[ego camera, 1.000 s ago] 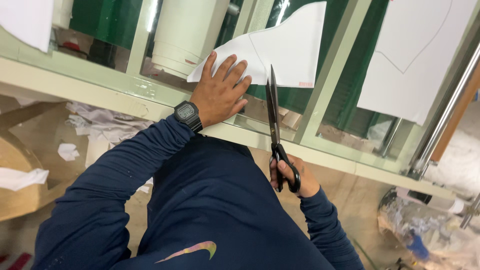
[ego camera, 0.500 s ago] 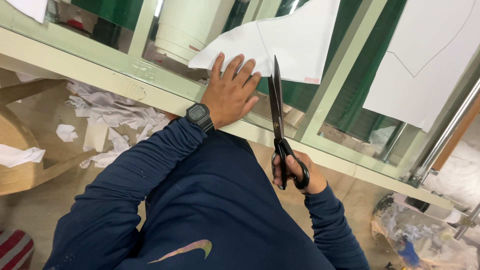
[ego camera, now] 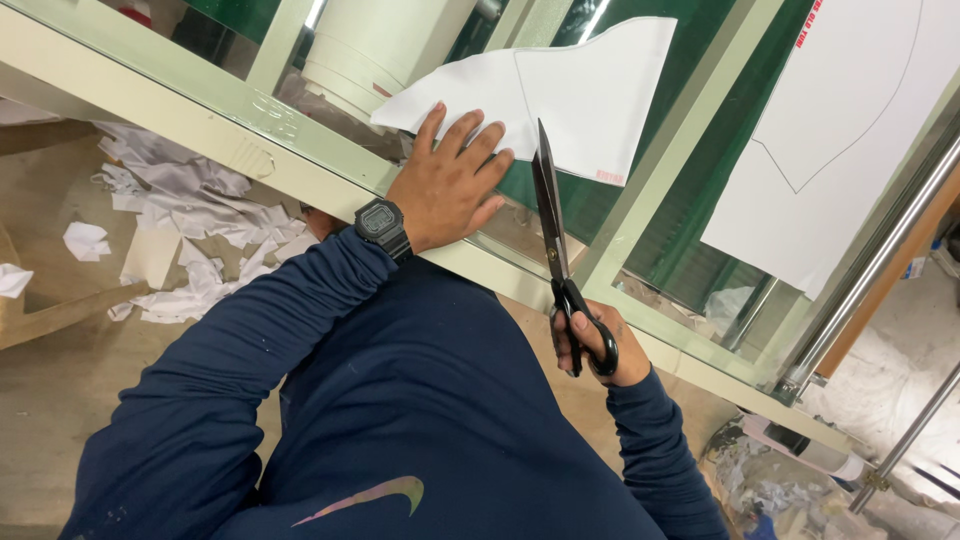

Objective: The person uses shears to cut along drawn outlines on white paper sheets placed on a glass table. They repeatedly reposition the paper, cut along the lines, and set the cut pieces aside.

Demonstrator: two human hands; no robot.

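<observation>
My left hand (ego camera: 448,182) lies flat with spread fingers on a white paper pattern piece (ego camera: 590,85) on the glass-topped table (ego camera: 200,85). A black wristwatch (ego camera: 381,226) sits on that wrist. My right hand (ego camera: 598,345) grips the black handles of long tailor's scissors (ego camera: 552,225). The blades look nearly closed and point away from me, their tip at the near edge of the paper, just right of my left fingers.
A second large white sheet with a drawn curve (ego camera: 850,140) lies at the right of the table. A white roll (ego camera: 385,45) shows under the glass. Paper scraps (ego camera: 190,215) litter the floor on the left. Metal rails (ego camera: 880,260) run along the table's right side.
The view has shifted a little. My left hand still presses on the paper and the scissors stay pointed at its near edge, with the tip now slightly closer to the sheet.
</observation>
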